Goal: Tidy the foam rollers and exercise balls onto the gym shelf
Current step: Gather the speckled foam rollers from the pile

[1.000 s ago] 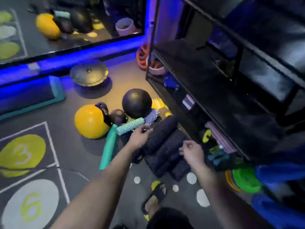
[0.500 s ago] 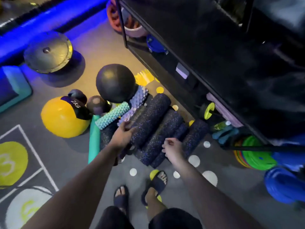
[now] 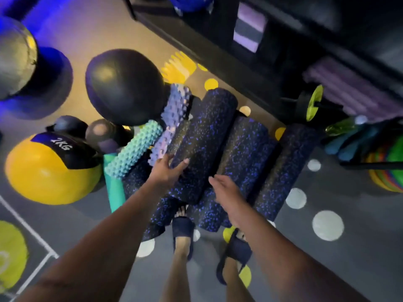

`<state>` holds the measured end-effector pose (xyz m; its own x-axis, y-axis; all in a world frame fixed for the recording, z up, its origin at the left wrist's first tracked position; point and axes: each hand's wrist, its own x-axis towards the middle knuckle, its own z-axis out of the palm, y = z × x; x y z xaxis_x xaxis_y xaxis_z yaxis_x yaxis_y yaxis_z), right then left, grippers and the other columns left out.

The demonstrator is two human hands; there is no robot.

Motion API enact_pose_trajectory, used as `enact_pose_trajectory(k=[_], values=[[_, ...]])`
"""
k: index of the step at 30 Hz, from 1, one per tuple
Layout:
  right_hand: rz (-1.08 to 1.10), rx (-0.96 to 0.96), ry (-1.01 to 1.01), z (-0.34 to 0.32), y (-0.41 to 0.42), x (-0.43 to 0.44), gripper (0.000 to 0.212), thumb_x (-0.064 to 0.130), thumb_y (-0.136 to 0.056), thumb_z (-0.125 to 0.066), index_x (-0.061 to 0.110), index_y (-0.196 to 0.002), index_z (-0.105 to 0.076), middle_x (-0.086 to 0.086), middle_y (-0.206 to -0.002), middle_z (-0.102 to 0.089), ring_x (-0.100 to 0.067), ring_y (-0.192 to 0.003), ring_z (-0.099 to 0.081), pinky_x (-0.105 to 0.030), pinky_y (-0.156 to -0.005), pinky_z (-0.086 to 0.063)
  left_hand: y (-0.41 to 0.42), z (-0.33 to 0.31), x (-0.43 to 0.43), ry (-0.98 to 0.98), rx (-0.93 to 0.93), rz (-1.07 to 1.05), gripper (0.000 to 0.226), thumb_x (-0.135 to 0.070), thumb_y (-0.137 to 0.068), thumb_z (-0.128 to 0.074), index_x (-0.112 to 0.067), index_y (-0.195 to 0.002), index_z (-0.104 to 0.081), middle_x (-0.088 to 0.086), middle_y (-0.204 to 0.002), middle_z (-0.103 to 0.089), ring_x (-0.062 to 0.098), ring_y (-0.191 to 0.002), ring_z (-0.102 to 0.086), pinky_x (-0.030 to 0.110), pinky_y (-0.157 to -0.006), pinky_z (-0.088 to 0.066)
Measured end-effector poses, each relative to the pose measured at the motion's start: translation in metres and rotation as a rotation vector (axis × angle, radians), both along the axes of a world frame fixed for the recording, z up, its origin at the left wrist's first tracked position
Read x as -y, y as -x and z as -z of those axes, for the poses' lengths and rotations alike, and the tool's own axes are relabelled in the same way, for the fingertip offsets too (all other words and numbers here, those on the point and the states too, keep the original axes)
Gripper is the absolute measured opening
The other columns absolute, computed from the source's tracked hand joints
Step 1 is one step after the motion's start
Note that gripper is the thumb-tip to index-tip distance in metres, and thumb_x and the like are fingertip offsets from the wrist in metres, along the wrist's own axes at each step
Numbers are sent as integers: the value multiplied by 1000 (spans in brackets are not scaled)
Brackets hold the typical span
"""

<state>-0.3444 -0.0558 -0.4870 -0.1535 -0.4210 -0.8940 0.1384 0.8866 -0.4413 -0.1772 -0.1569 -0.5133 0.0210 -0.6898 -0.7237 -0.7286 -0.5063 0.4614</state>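
On my feed the left hand (image 3: 169, 171) lies on the near end of the topmost black foam roller flecked with blue (image 3: 209, 131). Its fingers are spread fairly straight along the roller's left flank and the thumb lies across the top, not clenched. The right hand (image 3: 225, 189) is just right of it, fingers released and straight, above the neighbouring speckled rollers (image 3: 244, 153); I cannot tell whether it touches them. These rollers lie side by side in a heap on the grey gym floor (image 3: 327, 269), near the foot of the black metal shelf (image 3: 218, 51) at far right. Against the heap's left side lie a mint knobbly roller (image 3: 135, 151), a lilac knobbly roller (image 3: 175, 107) and a smooth teal roller (image 3: 114, 192). Farther left sit a large black exercise ball (image 3: 124, 86), touching the lilac one, and a yellow ball with a black band marked 2KG (image 3: 43, 177). Feet in dark slides (image 3: 183, 229) stand at the heap's near edge.
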Motion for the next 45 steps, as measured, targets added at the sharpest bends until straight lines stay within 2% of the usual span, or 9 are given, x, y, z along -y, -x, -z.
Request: enact_pose_trajectory(k=[4, 10, 18, 23, 28, 31, 36, 40, 45], values=[[22, 91, -75, 62, -27, 11, 73, 60, -96, -55, 27, -156, -28, 1, -160, -33, -24, -140, -42, -39, -105, -39, -27, 64, 9, -191, -52, 56, 124, -84, -52, -78, -32, -154, -33, -2, -160, -33, 21, -143, -38, 43, -116, -38], [179, -22, -61, 99, -68, 8, 131, 94, -43, -71, 32, -153, -35, 3, -150, -45, -23, -131, -52, -45, -108, -48, -33, 80, 8, -325, -204, -75, 130, -62, -40, -92, -29, -148, -29, -6, -125, -52, 20, -110, -59, 36, -90, -50], [196, -40, 115, -92, -61, 34, 75, 47, -84, -78, 27, -147, -42, 8, -129, -48, -14, -118, -55, -27, -94, -49, -49, -97, 28, -337, -439, -321, 77, -38, -76, -84, -30, -139, -40, 1, -114, -67, 23, -91, -73, 35, -65, -59], [391, 18, 264, -164, -10, 69, 72, 68, -72, -78, 50, -136, -51, 11, -140, -56, -14, -122, -61, -45, -106, -51, -2, -183, 66, -193, -700, -315, 74, -27, -75, -88, -30, -139, -50, 10, -129, -68, 32, -109, -71, 54, -92, -57], [607, 39, 471, -183, 66, 85, 71, 56, -71, -84, 35, -133, -60, 4, -134, -67, -18, -121, -65, -45, -109, -48, 85, -214, 84, -16, -867, -206, 90, -32, -63, -94, -35, -141, -51, 2, -133, -65, 22, -117, -67, 48, -99, -55], [754, -7, 561, -190, 118, 72, 32, 26, -96, -67, 23, -128, -63, 6, -114, -76, -12, -105, -72, -33, -89, -59, 139, -219, 73, -51, -938, -91, 81, -24, -72, -87, -44, -140, -48, -9, -130, -64, 15, -117, -67, 40, -93, -59], [921, -21, 599, -197, 195, 37, 26, 13, -104, -51, 12, -126, -64, -7, -109, -76, -22, -90, -73, -37, -74, -63, 231, -226, 50, -133, -991, 40, 78, -13, -83, -80, -40, -146, -43, -9, -136, -63, 15, -120, -65, 26, -79, -60], [968, -75, 587, -207, 255, 5, 28, 16, -107, -46, 20, -129, -62, -7, -110, -74, -24, -81, -72, -30, -48, -57, 311, -225, 24, -75, -953, 111, 76, -23, -76, -88, -43, -139, -51, -9, -133, -65, 13, -120, -65, 35, -96, -57], [1054, -240, 582, -199, 341, -18, 27, 19, -104, -52, 12, -130, -60, -20, -128, -67, -46, -116, -64, -71, -91, -47, 419, -212, -6, 15, -964, 82, 103, -18, -70, -86, -24, -157, -31, -9, -117, -73, 6, -107, -69, 26, -90, -55]])
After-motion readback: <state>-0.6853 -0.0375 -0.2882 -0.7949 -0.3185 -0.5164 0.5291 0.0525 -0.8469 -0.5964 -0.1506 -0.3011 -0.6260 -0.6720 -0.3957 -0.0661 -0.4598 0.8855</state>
